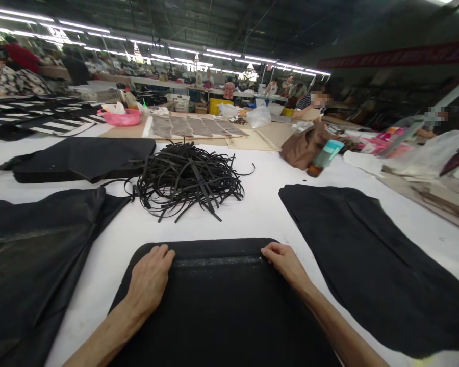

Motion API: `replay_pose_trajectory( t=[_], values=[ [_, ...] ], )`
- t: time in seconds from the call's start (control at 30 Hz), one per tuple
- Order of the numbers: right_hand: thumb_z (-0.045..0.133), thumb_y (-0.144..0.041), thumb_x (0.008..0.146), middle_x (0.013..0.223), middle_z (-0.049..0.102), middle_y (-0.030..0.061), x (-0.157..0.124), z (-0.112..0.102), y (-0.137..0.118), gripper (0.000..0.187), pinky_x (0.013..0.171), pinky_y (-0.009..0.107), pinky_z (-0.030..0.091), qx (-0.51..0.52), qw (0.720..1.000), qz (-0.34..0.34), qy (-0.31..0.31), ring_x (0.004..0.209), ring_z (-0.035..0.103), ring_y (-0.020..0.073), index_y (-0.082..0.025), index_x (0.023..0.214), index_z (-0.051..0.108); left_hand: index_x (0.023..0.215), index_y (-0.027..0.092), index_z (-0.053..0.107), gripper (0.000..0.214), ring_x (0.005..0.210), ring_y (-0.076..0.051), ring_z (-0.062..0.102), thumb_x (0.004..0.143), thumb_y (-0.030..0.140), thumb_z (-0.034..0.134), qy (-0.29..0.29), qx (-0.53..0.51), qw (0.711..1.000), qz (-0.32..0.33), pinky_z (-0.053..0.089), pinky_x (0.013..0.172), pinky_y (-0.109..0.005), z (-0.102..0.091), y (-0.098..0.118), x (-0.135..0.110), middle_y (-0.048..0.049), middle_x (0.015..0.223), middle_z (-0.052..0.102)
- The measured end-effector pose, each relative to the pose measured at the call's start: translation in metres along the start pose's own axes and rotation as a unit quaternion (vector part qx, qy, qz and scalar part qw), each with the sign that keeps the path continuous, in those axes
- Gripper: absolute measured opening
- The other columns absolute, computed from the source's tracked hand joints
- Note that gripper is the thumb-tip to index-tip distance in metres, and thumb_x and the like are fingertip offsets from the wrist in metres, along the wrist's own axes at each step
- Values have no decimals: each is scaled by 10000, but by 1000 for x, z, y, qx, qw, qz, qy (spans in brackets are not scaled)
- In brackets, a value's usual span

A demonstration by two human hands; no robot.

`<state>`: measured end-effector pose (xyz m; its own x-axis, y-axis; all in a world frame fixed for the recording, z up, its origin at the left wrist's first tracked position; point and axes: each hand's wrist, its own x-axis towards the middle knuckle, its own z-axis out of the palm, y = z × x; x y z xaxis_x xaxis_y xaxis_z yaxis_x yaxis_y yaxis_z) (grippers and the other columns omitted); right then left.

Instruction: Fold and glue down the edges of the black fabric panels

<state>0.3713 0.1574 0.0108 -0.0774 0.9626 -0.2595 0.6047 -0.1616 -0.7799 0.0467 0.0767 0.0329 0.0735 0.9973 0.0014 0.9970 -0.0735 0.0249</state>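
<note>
A black sheet-like panel (pixel 222 311) with rounded far corners lies in front of me on the white table. A greyish, glue-like line (pixel 214 261) runs across it near its far edge. My left hand (pixel 151 278) rests on the panel's far left part, its fingers bent and closed at the left end of that line. On the far right, my right hand (pixel 285 260) pinches with thumb and forefinger at the other end. What lies between the fingertips is mostly hidden; it looks like the black material of the panel.
Beyond the panel sits a tangled heap of black strips (pixel 191 178). Black sheets (pixel 30 255) lie left, with a black stack (pixel 84 158) behind them. More black pieces (pixel 375 260) lie right. Farther off are a teal-lidded bottle (pixel 325 157), brown bag (pixel 304 145) and pink basket (pixel 120 117).
</note>
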Motion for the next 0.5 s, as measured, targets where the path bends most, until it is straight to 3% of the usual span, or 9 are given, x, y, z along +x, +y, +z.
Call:
replay_pose_trajectory(
  t=[0.1, 0.23, 0.5],
  values=[
    [486, -382, 748, 527, 493, -34, -4, -1, -3, 255, 484, 241, 279, 2, 1000, -12, 3, 501, 421, 109, -166, 643, 571, 871, 159, 572, 317, 893, -236, 518, 771, 6, 314, -12, 3, 999, 35, 415, 783, -346, 1, -1, -1, -80, 923, 562],
    [481, -350, 750, 541, 515, -28, -6, 0, -6, 241, 504, 237, 302, -9, 1000, -18, 21, 531, 454, 114, -166, 622, 569, 965, 130, 597, 379, 944, -240, 516, 754, -26, 324, -52, 23, 998, 34, 429, 815, -345, 2, -3, -5, -104, 1011, 565],
    [488, -326, 739, 531, 505, -32, -3, 5, -4, 216, 489, 223, 296, -53, 997, -5, 56, 536, 466, 114, -170, 611, 565, 1130, 64, 562, 498, 990, -245, 516, 730, -71, 298, -66, 100, 992, 49, 432, 869, -354, 5, 2, -14, -138, 1083, 567]
  ],
)
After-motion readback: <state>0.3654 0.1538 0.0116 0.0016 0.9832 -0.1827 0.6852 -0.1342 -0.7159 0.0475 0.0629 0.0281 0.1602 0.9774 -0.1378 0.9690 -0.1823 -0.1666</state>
